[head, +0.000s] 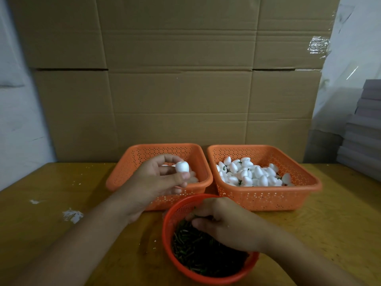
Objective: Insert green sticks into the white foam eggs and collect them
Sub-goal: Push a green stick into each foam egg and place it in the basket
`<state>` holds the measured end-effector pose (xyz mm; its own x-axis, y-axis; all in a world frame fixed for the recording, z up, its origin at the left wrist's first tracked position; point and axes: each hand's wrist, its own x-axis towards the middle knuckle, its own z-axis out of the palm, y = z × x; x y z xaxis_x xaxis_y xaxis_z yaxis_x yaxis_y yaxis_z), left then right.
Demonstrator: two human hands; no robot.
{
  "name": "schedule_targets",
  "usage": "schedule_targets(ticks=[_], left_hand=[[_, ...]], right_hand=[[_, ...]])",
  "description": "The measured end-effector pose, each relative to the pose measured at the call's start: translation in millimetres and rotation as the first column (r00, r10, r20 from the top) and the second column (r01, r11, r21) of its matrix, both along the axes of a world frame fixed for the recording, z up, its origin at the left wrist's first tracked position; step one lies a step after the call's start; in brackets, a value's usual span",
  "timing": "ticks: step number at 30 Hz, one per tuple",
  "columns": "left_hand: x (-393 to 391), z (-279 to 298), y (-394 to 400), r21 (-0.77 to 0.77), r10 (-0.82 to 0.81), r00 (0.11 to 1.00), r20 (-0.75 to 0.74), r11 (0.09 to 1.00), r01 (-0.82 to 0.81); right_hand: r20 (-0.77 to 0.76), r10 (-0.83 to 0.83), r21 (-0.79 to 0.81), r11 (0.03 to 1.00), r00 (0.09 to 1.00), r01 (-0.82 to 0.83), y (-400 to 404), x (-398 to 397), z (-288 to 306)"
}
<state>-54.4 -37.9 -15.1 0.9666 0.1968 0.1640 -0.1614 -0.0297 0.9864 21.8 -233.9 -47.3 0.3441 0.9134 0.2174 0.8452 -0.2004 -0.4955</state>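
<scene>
Nearest the camera, a round red basket (208, 271) of green sticks (198, 252) is entered by the right hand (224, 226), fingers curled among the sticks; whether one is pinched cannot be told; a white foam egg (182, 166) is pinched by the left hand (162, 178) above the left orange basket (123, 172); finished eggs (251, 172) are heaped in the right orange basket (268, 197) on the wooden table (340, 213).

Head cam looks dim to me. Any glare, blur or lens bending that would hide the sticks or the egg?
Head view: dim, warm light; the green sticks in the red round basket merge into a dark mass. The foam egg pinched by the left hand is bright but clear. The right hand looks slightly soft. Wide-angle bending curves the cardboard edges; glare only on the tape.
</scene>
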Motion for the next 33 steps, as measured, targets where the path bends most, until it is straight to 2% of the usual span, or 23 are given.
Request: schedule_targets(ticks=[3, 6, 10, 13, 14, 16, 20, 28, 33], left_hand=[[-0.1, -0.5, -0.5, 0.095, 0.022, 0.999, 0.042, 0.995, -0.026], [-0.5, -0.9, -2.8, 0.152, 0.01, 0.999, 0.048, 0.988, -0.018], [-0.3, -1.4, -4.3, 0.184, 0.012, 0.999, 0.035, 0.983, -0.019], [0.2, -1.4, -3.7, 0.185, 0.004, 1.0, 0.024, 0.983, -0.008], [-0.1, -1.3, -3.3, 0.187, 0.001, 1.0, 0.021, 0.982, -0.005], [-0.4, -1.1, -3.1, 0.19, -0.002, 1.0, 0.019, 0.982, -0.002], [0.1, -1.7, -3.1, 0.189, -0.002, 1.0, 0.01, 0.982, 0.0], [0.0, -1.7, -3.2, 0.182, -0.012, 1.0, 0.006, 0.983, 0.01], [-0.2, -2.1, -3.7, 0.184, -0.016, 1.0, 0.009, 0.983, 0.014]], right_hand=[[-0.221, -0.054, 0.057, 0.996, 0.974, 0.068, -1.6, 1.8, 5.0], [-0.498, -0.058, 0.159, 0.975, 0.865, 0.157, -1.3, -0.6, 10.8], [-0.752, 0.059, 0.244, 0.95, 0.657, 0.194, -4.8, -4.3, 20.1], [-0.891, 0.207, 0.322, 0.915, 0.403, 0.244, -4.5, -5.5, 25.9], [-0.91, 0.25, 0.344, 0.9, 0.332, 0.266, -3.9, -5.7, 26.8], [-0.919, 0.303, 0.375, 0.871, 0.254, 0.317, -2.3, -5.9, 26.9], [-0.914, 0.343, 0.403, 0.827, 0.216, 0.391, 1.5, -5.3, 26.7], [-0.916, 0.397, 0.357, 0.745, 0.056, 0.563, 4.6, -1.7, 24.1], [-0.898, 0.439, 0.355, 0.68, 0.031, 0.642, 5.2, -4.2, 25.8]])
